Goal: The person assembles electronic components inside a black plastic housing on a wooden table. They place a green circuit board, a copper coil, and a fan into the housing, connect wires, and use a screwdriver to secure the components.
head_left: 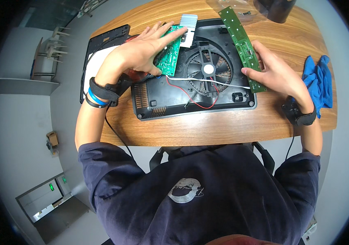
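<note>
My left hand [139, 51] grips a bright green circuit board [169, 60] between its thumb and outstretched fingers. A silver finned heat sink [188, 21] is at that board's far right corner. On the right, my right hand [275, 71] has a long, narrow green circuit board [239, 41] by its right edge, tilted over the housing's right side. Below both boards lies an open black plastic housing [164, 103] with a round cooling fan [209, 68] in it. A white cable [199, 80] runs between the two boards, and a red wire [190, 101] loops below the fan.
At the left lies a black-framed panel [108, 32] with a white surface, partly behind my left arm. A blue cloth [318, 81] rests by the table's right edge. A clear plastic bag [244, 10] and a dark container [275, 9] stand at the back of the wooden table [182, 132].
</note>
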`<state>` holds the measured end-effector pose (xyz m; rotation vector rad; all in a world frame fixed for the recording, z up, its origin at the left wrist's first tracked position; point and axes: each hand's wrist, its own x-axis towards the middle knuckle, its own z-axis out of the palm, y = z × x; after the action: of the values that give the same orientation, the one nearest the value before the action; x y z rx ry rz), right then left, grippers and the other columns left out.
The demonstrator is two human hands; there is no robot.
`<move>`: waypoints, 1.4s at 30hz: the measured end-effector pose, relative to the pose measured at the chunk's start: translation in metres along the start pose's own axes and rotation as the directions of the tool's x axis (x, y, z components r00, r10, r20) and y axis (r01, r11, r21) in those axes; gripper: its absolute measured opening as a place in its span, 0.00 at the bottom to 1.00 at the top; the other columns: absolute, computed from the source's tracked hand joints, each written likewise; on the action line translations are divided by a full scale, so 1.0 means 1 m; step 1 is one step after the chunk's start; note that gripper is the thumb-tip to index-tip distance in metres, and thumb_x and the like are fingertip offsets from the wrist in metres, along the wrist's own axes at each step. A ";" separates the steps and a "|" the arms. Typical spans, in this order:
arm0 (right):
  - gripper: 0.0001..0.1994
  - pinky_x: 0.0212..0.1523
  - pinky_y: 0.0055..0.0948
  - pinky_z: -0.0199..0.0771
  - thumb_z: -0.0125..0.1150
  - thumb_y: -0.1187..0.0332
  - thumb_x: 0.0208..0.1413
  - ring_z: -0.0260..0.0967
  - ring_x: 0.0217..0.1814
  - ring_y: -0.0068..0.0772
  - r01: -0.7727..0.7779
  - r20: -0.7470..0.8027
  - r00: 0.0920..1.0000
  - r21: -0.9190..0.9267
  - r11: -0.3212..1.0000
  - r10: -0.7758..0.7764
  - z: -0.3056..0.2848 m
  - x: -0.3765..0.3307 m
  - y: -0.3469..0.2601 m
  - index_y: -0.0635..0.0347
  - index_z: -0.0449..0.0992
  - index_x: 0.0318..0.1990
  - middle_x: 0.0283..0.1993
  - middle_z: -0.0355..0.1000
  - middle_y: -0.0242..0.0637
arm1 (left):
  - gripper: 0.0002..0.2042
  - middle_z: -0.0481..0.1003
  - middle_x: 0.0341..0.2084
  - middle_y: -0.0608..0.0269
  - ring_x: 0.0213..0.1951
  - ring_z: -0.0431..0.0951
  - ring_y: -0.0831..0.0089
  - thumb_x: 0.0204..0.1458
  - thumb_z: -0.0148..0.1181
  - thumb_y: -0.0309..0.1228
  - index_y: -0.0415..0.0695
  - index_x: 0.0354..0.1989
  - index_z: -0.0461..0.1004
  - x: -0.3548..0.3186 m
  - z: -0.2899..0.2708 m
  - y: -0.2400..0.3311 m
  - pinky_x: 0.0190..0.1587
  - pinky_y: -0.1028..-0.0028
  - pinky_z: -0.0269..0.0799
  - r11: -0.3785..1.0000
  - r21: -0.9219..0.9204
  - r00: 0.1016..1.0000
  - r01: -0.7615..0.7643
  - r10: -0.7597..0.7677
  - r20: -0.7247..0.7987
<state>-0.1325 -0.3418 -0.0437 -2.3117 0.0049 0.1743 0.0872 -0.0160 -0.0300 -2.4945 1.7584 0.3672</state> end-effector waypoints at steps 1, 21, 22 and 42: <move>0.31 0.52 0.40 0.80 0.72 0.63 0.68 0.81 0.48 0.40 -0.012 0.017 1.000 -0.012 1.000 0.012 0.000 0.000 -0.003 0.63 0.67 0.73 0.49 0.82 0.52 | 0.76 0.46 0.85 0.43 0.83 0.49 0.35 0.28 0.91 0.27 0.69 0.88 0.44 0.002 0.001 0.004 0.85 0.47 0.52 1.000 0.010 1.000 -0.001 0.001 0.005; 0.25 0.46 0.34 0.77 0.62 0.63 0.74 0.75 0.40 0.28 0.121 -0.158 0.981 0.053 0.991 -0.112 0.003 -0.008 0.009 0.49 0.64 0.74 0.45 0.84 0.37 | 0.65 0.70 0.72 0.41 0.55 0.84 0.36 0.32 0.87 0.44 0.72 0.85 0.54 -0.029 -0.036 -0.002 0.56 0.46 0.84 1.000 -0.014 0.991 0.019 -0.020 -0.132; 0.26 0.49 0.34 0.79 0.61 0.64 0.74 0.79 0.44 0.29 0.083 -0.112 0.991 0.091 0.992 -0.072 -0.001 -0.007 0.012 0.49 0.62 0.76 0.47 0.83 0.39 | 0.64 0.70 0.71 0.44 0.54 0.84 0.37 0.32 0.88 0.45 0.73 0.84 0.56 -0.033 -0.039 -0.001 0.56 0.46 0.85 0.998 -0.010 0.991 0.060 -0.061 -0.120; 0.32 0.47 0.40 0.79 0.63 0.64 0.72 0.78 0.40 0.38 -0.043 0.047 0.998 -0.051 0.998 0.046 0.000 0.003 -0.001 0.56 0.61 0.79 0.40 0.80 0.46 | 0.63 0.61 0.76 0.41 0.68 0.75 0.37 0.38 0.89 0.48 0.71 0.85 0.53 -0.029 0.005 0.006 0.67 0.48 0.79 0.991 -0.023 0.991 0.131 -0.131 -0.008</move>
<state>-0.1292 -0.3408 -0.0434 -2.3573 0.0278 0.2555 0.0715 0.0091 -0.0274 -2.6140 1.5907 0.3674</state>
